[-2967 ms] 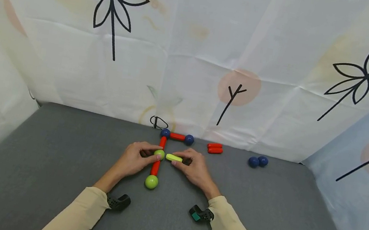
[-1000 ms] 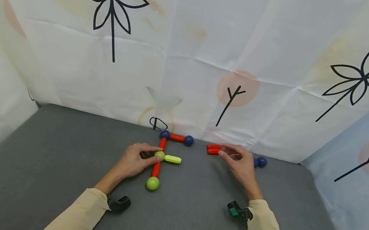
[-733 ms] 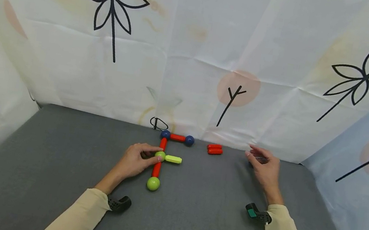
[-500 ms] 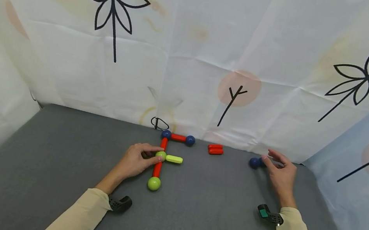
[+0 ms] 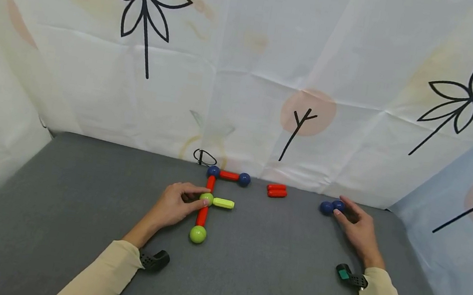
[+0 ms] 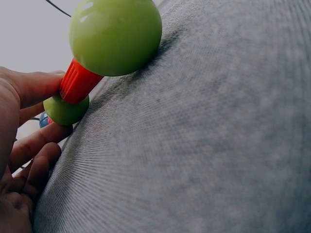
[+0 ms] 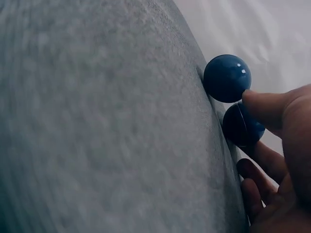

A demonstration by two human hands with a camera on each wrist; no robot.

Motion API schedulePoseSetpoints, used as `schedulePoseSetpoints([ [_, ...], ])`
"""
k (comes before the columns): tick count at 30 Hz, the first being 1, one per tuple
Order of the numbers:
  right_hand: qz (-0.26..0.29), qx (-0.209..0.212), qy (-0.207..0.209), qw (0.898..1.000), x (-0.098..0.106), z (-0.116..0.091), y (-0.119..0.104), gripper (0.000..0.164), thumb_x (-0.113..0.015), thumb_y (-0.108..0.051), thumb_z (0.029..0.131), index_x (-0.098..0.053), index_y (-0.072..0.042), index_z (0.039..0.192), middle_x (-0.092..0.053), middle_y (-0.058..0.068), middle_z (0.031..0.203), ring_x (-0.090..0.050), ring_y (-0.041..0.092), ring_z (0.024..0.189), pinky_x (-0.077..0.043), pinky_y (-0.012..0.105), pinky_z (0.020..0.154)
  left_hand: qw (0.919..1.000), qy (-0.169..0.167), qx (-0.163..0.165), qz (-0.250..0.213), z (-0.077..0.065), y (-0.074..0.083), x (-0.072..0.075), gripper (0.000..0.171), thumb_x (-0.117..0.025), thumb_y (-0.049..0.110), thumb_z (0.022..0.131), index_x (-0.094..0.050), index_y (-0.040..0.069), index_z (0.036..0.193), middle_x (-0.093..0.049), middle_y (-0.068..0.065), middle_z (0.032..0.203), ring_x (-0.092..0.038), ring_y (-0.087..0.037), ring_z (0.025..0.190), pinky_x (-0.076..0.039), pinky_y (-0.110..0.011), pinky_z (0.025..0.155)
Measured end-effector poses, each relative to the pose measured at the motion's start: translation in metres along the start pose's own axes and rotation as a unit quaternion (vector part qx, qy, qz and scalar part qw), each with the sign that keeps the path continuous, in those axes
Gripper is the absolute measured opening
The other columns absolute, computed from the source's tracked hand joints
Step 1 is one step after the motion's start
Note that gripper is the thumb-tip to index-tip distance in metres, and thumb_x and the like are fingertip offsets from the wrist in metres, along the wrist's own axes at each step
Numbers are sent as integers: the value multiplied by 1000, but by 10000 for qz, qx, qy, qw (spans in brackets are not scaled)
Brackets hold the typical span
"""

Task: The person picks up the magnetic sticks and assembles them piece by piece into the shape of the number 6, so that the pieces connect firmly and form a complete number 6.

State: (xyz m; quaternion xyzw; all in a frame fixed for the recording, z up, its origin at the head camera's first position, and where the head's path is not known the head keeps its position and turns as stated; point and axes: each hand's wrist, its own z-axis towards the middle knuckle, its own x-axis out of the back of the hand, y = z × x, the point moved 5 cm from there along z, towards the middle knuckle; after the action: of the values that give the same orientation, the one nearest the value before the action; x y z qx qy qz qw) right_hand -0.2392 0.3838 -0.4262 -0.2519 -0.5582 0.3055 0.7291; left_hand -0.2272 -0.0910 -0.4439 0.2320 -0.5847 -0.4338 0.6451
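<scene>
My left hand point(image 5: 171, 205) pinches a green ball point(image 5: 208, 197) between thumb and fingertips. Red rods run from this ball, one point(image 5: 201, 216) to a nearer green ball point(image 5: 198, 234), another point(image 5: 211, 182) to a blue ball point(image 5: 213, 171) at the back. A yellow-green rod point(image 5: 223, 203) sticks out to its right with a free end. From the back blue ball, a red rod point(image 5: 229, 175) leads to a second blue ball point(image 5: 244, 179). Over on the right, thumb and finger of my right hand point(image 5: 359, 233) pinch one loose blue ball point(image 7: 243, 125); another loose blue ball point(image 7: 227, 77) sits against it.
Two loose red rods point(image 5: 277, 190) lie side by side near the back edge, between the built shape and the loose blue balls. A patterned white cloth point(image 5: 247, 68) hangs behind the grey tabletop point(image 5: 255, 271).
The yellow-green rod, earlier held by my right hand, now sits on the green ball, released. The right hand has moved right, past the red rods, to the loose blue balls. My left hand stays put.
</scene>
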Motion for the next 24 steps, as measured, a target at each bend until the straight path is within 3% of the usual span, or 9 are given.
schedulePoseSetpoints([
  [4,-140,0,71,9999,-3,0,-2,47,-63,-22,103,-56,1,143,-55,27,141,-51,40,126,-36,16,87,10000,11,3,33,0,0,1,31,-80,33,90,-78,23,119,-72,4,110,-58,-15,89,-48,-36,79],
  [7,-162,-17,186,9997,-4,0,-2,45,-64,-22,102,-58,1,141,-57,26,138,-53,34,122,-36,17,86,10000,23,19,20,0,0,2,31,-80,33,90,-78,24,119,-72,4,110,-58,-15,89,-47,-37,79],
  [15,168,-48,823,9965,-4,0,3,39,-70,-13,98,-65,4,132,-65,22,119,-53,-5,96,-39,8,78,10000,5,65,15,0,-1,1,31,-80,35,90,-78,25,119,-72,4,110,-58,-14,89,-48,-37,79],
  [20,440,-227,1341,9897,0,2,-5,38,-73,-13,95,-67,2,130,-66,-1,111,-54,-7,95,-42,6,78,10000,6,70,-22,-1,0,1,30,-80,34,90,-78,25,118,-72,4,109,-58,-15,89,-48,-37,79],
  [24,471,-45,1439,9885,0,2,-24,38,-74,-13,95,-68,0,129,-64,-16,108,-56,-7,97,-43,7,79,10000,13,78,-38,-1,0,1,30,-80,34,90,-78,24,118,-71,3,109,-58,-15,89,-48,-37,79],
])
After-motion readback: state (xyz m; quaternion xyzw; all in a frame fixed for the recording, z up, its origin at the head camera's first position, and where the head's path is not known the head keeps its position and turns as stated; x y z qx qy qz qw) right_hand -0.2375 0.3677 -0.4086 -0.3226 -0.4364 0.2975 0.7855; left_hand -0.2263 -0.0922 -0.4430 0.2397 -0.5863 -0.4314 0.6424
